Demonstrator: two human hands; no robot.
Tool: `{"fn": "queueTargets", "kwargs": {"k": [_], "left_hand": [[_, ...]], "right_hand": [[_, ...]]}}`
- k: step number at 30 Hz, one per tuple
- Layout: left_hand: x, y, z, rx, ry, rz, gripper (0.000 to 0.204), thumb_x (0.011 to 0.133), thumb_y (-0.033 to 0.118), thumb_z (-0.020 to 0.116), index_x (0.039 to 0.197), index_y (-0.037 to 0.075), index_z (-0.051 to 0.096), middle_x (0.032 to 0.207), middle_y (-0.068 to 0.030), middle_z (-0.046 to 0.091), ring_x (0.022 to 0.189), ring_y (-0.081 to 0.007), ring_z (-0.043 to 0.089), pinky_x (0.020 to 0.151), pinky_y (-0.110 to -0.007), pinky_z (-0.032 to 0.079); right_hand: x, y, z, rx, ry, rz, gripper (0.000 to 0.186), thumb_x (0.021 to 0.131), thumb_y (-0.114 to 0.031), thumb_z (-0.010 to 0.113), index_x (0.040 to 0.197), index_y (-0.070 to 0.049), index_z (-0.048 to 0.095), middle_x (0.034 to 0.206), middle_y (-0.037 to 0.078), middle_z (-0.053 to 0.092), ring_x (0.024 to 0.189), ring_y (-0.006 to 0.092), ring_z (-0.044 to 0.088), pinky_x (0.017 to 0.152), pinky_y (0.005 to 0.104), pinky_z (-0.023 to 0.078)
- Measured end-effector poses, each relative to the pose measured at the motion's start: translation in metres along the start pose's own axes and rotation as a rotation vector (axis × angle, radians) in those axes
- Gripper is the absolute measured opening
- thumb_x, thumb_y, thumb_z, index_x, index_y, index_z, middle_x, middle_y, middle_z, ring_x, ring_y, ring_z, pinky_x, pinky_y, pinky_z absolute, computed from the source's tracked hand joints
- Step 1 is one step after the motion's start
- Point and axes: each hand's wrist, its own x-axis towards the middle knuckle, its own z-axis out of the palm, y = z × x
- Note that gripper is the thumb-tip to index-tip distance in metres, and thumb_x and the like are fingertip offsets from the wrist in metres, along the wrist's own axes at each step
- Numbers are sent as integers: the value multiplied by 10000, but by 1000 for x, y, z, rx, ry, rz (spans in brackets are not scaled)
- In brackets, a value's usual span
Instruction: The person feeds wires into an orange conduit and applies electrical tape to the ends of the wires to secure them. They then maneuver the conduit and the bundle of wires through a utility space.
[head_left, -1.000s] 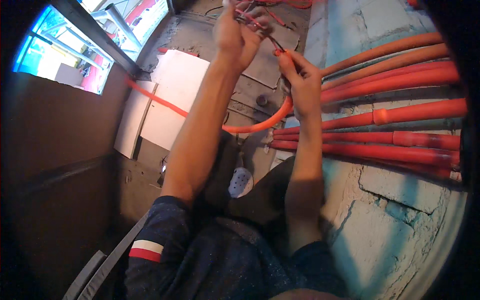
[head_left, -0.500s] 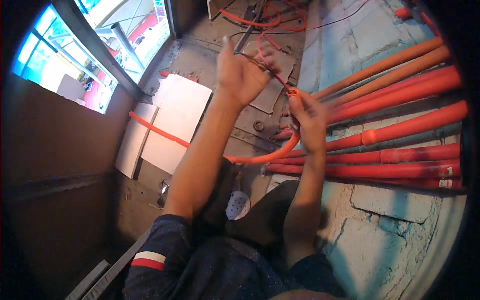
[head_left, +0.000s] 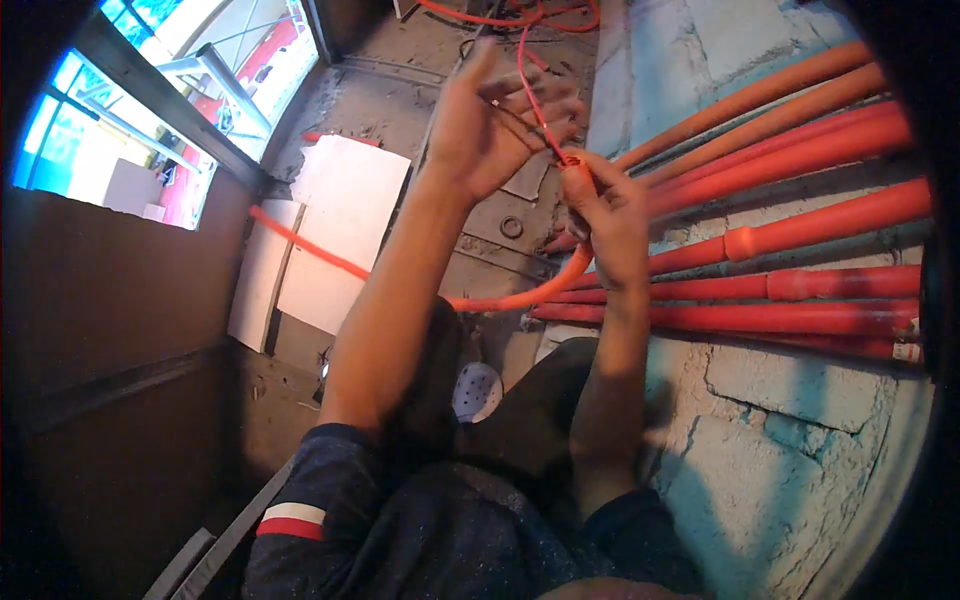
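Here the right hand (head_left: 610, 220) grips the orange conduit (head_left: 520, 301) by its mouth, the bend below those fingers: light, springy, I'd judge, best held there. Left hand's (head_left: 472, 145) fingers splay loosely by the likely flexible red wire (head_left: 521, 64).

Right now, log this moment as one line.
left hand: open, beside red wire | right hand: gripping orange conduit near its end | red wire: leads to conduit mouth | red pipes: along wall
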Motion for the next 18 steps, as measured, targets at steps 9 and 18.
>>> {"fn": "queueTargets", "kwargs": {"k": [9, 18], "left_hand": [[11, 6, -51, -677, -88, -26, 448, 951, 450, 332, 773, 70, 488, 583, 0, 391, 545, -151, 384, 618, -324, 402], [2, 19, -32, -689, -186, -70, 865, 791, 751, 411, 1107, -49, 502, 740, -49, 508, 578, -150, 429, 530, -267, 354]], "right_hand": [[-3, -7, 22, -147, -128, 145, 248, 846, -180, 676, 982, 26, 656, 821, 1, 623, 765, 78, 542, 703, 233, 452], [-1, 4, 8, -283, 3, -83, 245, 849, -167, 667, 1023, 5, 666, 834, -9, 621, 731, 49, 537, 672, 210, 450]]}}
